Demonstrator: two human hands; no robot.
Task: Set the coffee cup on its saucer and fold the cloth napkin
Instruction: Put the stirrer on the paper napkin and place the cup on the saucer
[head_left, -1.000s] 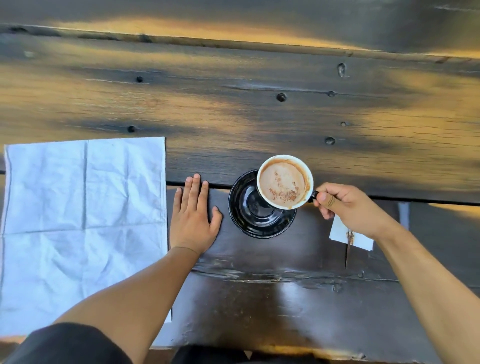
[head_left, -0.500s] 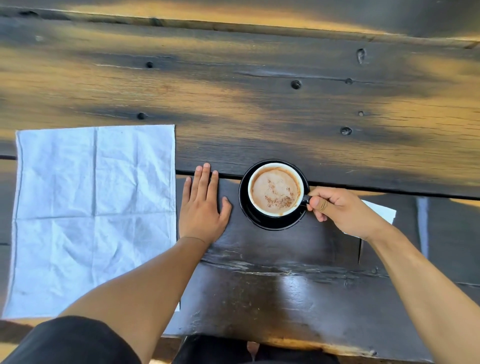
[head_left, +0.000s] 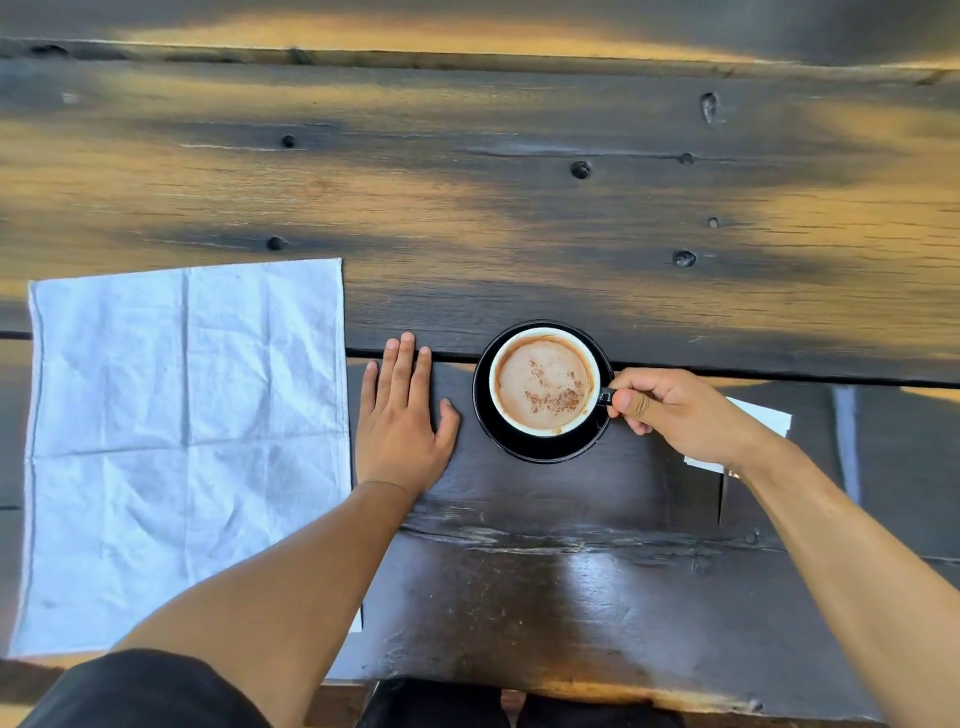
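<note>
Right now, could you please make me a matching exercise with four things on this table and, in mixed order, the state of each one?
Things:
1. coffee cup
2. cloth napkin
3. left hand
4. right hand

States:
A. lies flat on the wood, palm down
B. stands on the black saucer
C. pinches the cup's handle
D. spread open, creased, not folded

Pairs: 1-B, 2-D, 3-A, 4-C

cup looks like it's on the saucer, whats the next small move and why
Probably let go of the handle. The cup sits centred in the saucer, yet the right hand pinches its handle. The napkin lies spread flat, unfolded, beside the flat left hand.
</note>
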